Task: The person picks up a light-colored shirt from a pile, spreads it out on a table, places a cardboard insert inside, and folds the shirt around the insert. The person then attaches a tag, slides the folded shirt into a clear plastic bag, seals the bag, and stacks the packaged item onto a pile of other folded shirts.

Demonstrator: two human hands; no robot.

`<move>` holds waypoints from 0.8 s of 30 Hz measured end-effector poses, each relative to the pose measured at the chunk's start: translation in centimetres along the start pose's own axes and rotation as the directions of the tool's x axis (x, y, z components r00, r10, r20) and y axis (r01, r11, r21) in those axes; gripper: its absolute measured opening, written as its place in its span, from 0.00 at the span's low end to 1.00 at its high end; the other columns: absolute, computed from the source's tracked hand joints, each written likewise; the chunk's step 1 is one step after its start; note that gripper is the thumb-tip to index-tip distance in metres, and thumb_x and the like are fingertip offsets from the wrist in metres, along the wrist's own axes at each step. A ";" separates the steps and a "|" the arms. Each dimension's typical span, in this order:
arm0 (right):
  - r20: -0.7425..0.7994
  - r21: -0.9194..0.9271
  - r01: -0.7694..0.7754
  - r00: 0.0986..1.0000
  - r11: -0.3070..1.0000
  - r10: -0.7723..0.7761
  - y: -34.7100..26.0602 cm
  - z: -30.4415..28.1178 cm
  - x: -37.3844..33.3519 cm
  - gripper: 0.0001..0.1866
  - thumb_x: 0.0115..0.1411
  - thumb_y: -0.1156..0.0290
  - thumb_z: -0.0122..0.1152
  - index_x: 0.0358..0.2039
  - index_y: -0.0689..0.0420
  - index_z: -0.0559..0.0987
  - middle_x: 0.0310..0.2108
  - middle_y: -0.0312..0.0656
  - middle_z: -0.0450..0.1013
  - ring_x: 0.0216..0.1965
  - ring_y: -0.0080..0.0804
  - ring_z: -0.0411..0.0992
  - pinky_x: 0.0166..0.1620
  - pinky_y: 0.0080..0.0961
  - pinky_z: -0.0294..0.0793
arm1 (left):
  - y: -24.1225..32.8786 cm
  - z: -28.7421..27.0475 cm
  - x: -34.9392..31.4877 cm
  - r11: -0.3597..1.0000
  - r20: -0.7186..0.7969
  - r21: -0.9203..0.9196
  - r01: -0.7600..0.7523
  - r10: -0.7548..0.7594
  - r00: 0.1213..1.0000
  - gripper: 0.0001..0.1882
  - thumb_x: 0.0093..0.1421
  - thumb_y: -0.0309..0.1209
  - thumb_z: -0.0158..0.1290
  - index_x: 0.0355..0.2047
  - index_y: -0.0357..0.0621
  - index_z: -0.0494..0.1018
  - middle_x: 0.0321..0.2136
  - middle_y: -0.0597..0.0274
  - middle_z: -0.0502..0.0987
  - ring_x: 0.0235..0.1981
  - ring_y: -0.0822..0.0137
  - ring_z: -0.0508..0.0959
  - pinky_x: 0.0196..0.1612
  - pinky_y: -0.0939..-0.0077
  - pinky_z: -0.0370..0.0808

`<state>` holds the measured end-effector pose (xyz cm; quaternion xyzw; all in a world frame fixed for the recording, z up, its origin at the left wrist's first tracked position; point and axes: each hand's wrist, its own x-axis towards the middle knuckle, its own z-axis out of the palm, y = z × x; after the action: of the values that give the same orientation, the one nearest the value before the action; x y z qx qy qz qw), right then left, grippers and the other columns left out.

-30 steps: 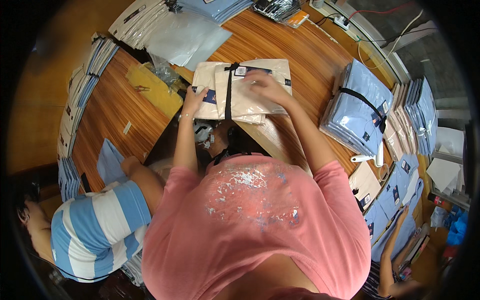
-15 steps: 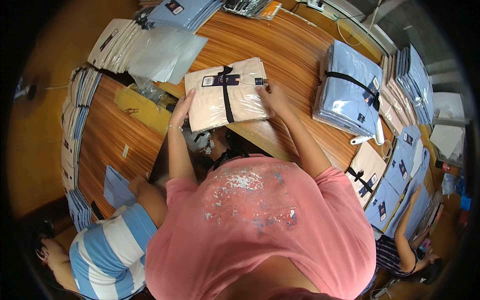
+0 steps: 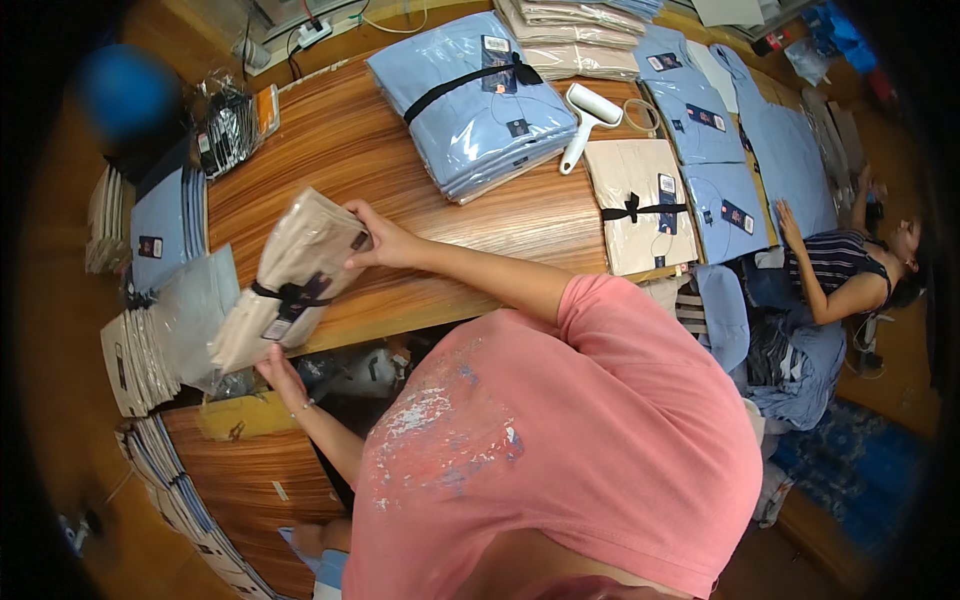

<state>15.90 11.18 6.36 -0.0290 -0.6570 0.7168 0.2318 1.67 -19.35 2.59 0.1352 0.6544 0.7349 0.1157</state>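
Observation:
A folded beige cloth pack [image 3: 285, 245] in clear plastic, tied with a black ribbon and tagged with a dark label, is held tilted above the table's left part. My left hand [image 3: 280, 375] grips its lower end. My right hand [image 3: 378, 238] pinches its upper right edge; part of those fingers is hidden. Just left of the pack lie translucent plastic bags [image 3: 195, 300], beside a stack of beige packs [image 3: 140, 345]. Beyond my right hand stands a stack of blue cloth packs [image 3: 475, 110], the top one tied with black ribbon.
A white lint roller [image 3: 590, 120] lies right of the blue stack, near another beige pack [image 3: 640, 215]. Blue packs [image 3: 720, 160] line the right side, where a co-worker's hand [image 3: 790, 225] touches blue cloth. Another person's hand [image 3: 315, 540] shows at lower left. A yellow board [image 3: 245, 415] lies left.
My view has turned to the right. The beige pack, lying flat and facing up between both hands before, is now lifted at a slant and turned on its side, still held by both.

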 end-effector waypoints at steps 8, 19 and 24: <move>-0.152 -0.030 -0.103 0.984 0.994 0.097 -1.9 -1.5 -4.7 0.44 0.45 0.63 0.71 0.56 0.66 0.56 0.52 0.50 0.62 0.53 0.35 0.61 0.55 0.27 0.61 | 5.8 7.4 -0.4 0.939 -0.131 0.317 -0.132 0.181 0.975 0.29 0.58 0.39 0.54 0.51 0.28 0.61 0.46 0.48 0.70 0.42 0.62 0.72 0.46 0.69 0.70; -0.559 0.734 0.371 0.806 0.568 0.195 -10.3 -16.0 -26.9 0.37 0.44 0.67 0.71 0.54 0.59 0.64 0.52 0.40 0.65 0.55 0.37 0.62 0.60 0.39 0.59 | 21.6 34.3 -7.2 0.965 0.907 -0.208 -0.161 0.252 0.338 0.71 0.28 0.84 0.25 0.59 0.34 0.53 0.51 0.40 0.67 0.53 0.53 0.68 0.57 0.63 0.58; -0.805 0.492 0.528 0.579 0.693 0.130 -13.3 -18.2 -31.4 0.39 0.50 0.58 0.65 0.59 0.51 0.59 0.59 0.39 0.59 0.60 0.36 0.55 0.63 0.39 0.50 | 8.9 43.7 -16.5 0.816 0.882 -0.257 0.519 -0.022 0.471 0.60 0.39 0.77 0.36 0.63 0.47 0.46 0.62 0.57 0.50 0.62 0.62 0.54 0.63 0.60 0.50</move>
<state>54.08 16.88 8.37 -0.1731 -0.1644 0.7814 0.5765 32.49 14.51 15.26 0.3311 0.3146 0.6837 0.5692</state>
